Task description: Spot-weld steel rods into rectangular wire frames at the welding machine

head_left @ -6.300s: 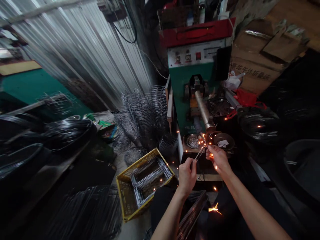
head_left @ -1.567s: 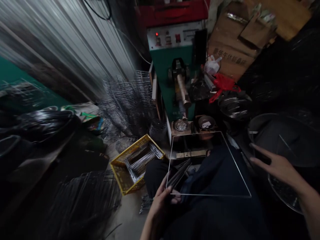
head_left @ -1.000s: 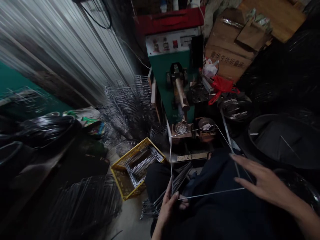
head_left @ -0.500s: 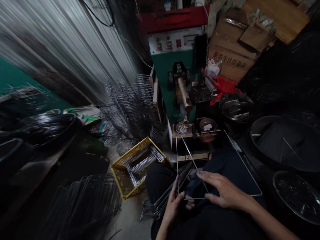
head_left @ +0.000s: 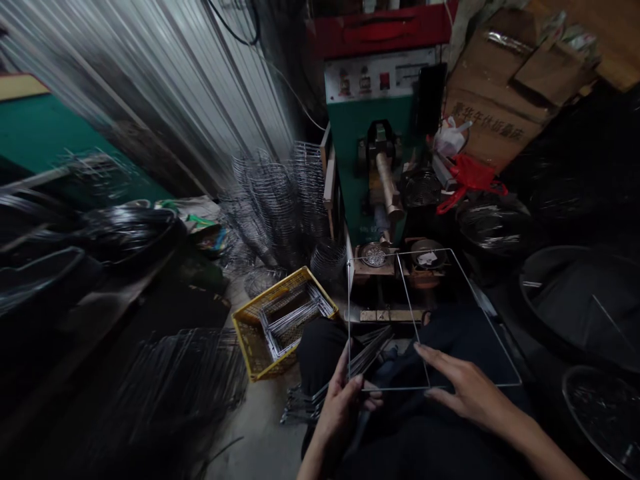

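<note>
Left hand (head_left: 344, 408), grip pinched on the near corner of a wire frame (head_left: 413, 320) — right hand (head_left: 467, 397), grip apart, fingers flat on its near edge, yellow crate (head_left: 249, 352) centre left

Wire racks (head_left: 185, 387) btm-left blurred, black basin (head_left: 595, 408) cut by R edge, forearm of right hand (head_left: 465, 400) cut at btm

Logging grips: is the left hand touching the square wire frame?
Touching. Head view: the left hand pinches the wire frame at its near-left corner, fingers closed on the wire.
</note>
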The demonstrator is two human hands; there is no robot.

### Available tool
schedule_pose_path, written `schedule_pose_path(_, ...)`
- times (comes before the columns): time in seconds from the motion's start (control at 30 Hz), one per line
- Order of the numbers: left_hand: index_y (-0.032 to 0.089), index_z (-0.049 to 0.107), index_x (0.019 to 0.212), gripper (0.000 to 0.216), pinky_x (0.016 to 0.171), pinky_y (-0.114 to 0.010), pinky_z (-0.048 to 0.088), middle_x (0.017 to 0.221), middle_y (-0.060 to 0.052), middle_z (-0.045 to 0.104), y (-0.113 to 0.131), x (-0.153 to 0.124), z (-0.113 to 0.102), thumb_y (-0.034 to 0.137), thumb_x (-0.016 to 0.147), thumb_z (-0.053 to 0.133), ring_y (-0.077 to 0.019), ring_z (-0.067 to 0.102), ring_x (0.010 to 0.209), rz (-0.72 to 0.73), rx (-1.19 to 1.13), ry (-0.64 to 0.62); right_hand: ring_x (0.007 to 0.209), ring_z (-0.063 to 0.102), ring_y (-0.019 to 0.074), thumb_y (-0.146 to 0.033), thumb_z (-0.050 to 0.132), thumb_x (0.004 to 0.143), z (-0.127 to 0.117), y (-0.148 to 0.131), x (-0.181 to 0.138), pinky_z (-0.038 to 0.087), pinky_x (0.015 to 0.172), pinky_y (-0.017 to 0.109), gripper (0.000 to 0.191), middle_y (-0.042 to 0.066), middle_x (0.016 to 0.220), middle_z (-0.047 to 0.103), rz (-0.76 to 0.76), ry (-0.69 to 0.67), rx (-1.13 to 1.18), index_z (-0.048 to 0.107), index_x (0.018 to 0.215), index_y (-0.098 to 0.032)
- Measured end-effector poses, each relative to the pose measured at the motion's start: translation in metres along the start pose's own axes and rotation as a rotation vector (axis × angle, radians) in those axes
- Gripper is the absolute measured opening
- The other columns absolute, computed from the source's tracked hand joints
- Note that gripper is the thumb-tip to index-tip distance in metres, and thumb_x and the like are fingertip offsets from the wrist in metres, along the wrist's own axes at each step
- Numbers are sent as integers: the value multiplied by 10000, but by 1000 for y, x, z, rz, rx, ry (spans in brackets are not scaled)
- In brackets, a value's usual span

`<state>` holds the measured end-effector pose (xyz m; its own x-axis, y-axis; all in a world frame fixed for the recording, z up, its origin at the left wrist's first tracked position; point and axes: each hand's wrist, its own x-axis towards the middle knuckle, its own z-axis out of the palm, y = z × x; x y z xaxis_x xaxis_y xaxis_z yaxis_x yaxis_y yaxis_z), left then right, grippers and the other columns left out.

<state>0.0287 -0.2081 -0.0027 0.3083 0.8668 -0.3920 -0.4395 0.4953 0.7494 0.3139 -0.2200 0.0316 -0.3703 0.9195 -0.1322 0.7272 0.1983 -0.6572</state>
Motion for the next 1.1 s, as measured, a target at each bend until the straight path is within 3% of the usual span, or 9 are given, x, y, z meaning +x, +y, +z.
schedule_pose_path(0.4,243,-41,1526,912,557,-274,505,725,-109,737,6,-13,4,335,880,597,-225,694,631,35,10,-11,1315,448,238,-258,647,816,-5,-1,2,375,1102,375,737,-8,1483,416,-57,-2,24,341,1483,-331)
schedule_pose_path(0.87,235,-30,1528,896,535,-258,504,727,-119,741,8,-5,5,343,885,585,-233,705,640,100,-15,-44,1267,508,224,-193,647,809,-18,-3,14,411,1072,330,744,12,1470,437,-83,6,34,349,1481,-309)
schedule_pose_path(1.1,242,-3,1532,862,558,-266,510,732,-111,739,15,-9,10,329,896,572,-223,704,654,79,6,-13,1298,470,233,-221,653,824,-20,-5,14,407,1079,376,738,6,1466,441,-116,31,19,335,1481,-331)
